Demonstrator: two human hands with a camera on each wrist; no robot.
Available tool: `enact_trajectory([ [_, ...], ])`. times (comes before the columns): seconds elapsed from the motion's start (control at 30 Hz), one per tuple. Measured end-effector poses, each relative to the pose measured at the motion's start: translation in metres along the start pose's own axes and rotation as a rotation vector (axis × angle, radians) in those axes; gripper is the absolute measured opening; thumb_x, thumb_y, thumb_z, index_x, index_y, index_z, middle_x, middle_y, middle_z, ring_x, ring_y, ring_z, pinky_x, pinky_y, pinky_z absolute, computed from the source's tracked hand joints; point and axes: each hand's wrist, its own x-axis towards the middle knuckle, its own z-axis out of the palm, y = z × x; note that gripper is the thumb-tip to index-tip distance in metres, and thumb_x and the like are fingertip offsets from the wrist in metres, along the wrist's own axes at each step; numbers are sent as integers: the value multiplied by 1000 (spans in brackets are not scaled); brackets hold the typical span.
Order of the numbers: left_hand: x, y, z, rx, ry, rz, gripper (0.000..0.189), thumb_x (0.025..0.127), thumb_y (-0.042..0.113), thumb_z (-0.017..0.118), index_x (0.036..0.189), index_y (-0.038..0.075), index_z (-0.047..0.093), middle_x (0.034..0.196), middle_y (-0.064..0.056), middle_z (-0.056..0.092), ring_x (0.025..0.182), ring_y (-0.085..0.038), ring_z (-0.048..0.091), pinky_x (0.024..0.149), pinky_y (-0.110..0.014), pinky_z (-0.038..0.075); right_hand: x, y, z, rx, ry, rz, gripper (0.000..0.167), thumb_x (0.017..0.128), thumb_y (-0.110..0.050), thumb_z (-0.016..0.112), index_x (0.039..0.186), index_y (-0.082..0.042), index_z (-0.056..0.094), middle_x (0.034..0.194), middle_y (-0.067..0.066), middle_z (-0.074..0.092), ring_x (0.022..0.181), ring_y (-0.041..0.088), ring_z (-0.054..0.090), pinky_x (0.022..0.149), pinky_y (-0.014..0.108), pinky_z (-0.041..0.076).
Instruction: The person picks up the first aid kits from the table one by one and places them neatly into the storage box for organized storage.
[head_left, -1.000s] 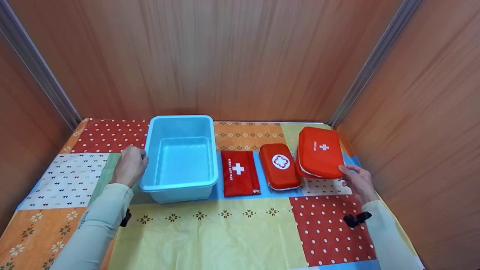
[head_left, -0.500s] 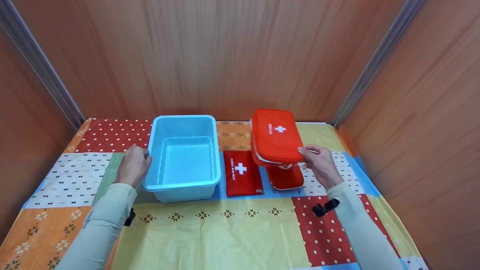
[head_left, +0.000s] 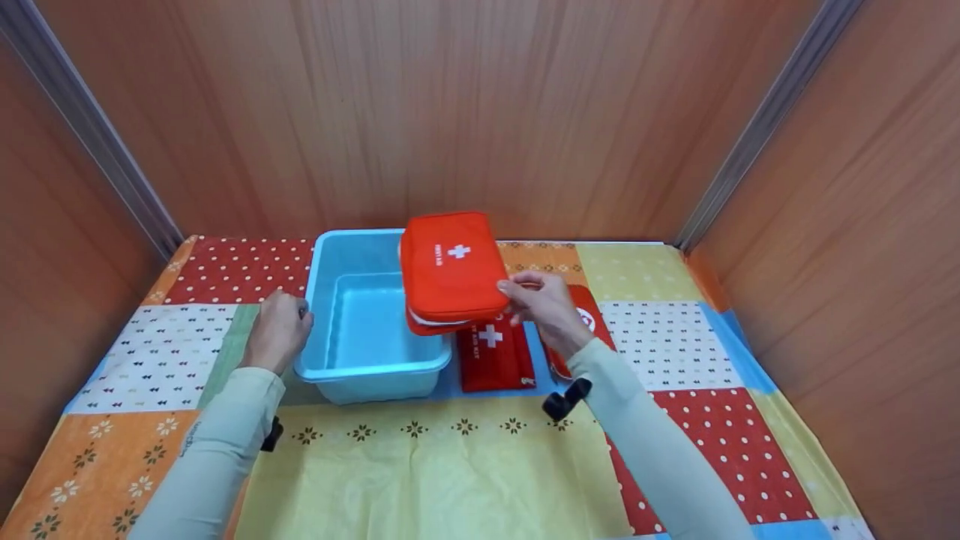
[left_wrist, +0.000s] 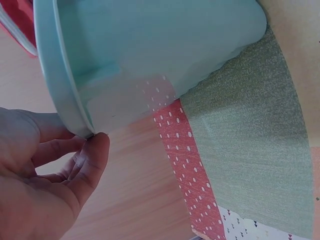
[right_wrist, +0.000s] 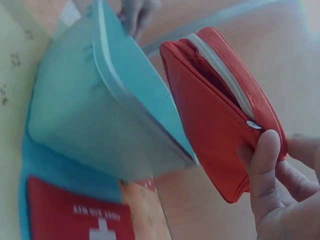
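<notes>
My right hand pinches a red first aid bag by its near right corner, thumb on one face in the right wrist view. The bag hangs in the air over the right rim of a light blue plastic bin; its white zipper side shows a gap. On the bin's left side, my left hand pinches the rim, with thumb and fingers meeting at the edge in the left wrist view. The visible part of the bin's floor is bare.
Right of the bin lies a flat dark red first aid pouch, partly covered by the raised bag. Beside it is a red hard case with a white round emblem, partly behind my right hand. Wooden panels enclose the patchwork-covered table.
My right hand has carried the red first aid bag leftward from the right of the hard case, past it and the flat pouch, to the bin. My left hand stays on the rim.
</notes>
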Motion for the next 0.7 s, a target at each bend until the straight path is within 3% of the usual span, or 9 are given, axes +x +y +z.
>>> enact_trajectory([
  [0.23, 2, 0, 1, -7, 5, -12, 33, 97, 14, 59, 119, -10, 63, 102, -25, 61, 103, -45, 61, 82, -56, 56, 1, 0, 41, -37, -76, -38, 30, 86, -29, 76, 109, -11, 70, 98, 11, 70, 73, 21, 68, 72, 30, 58],
  [0.4, 2, -1, 1, -25, -1, 2, 35, 96, 12, 60, 122, -12, 61, 108, -28, 60, 103, -46, 60, 86, -58, 54, 0, -2, 64, -58, -101, -28, 28, 87, -28, 75, 108, -11, 70, 95, 11, 71, 73, 21, 69, 66, 29, 59],
  [0.7, 2, -4, 0, -49, -36, -24, 35, 97, 15, 59, 123, -9, 61, 101, -23, 60, 95, -38, 59, 78, -48, 58, -3, 1, 95, -71, -121, -10, 16, 89, -23, 73, 99, -11, 72, 90, 10, 71, 75, 23, 70, 65, 29, 59],
])
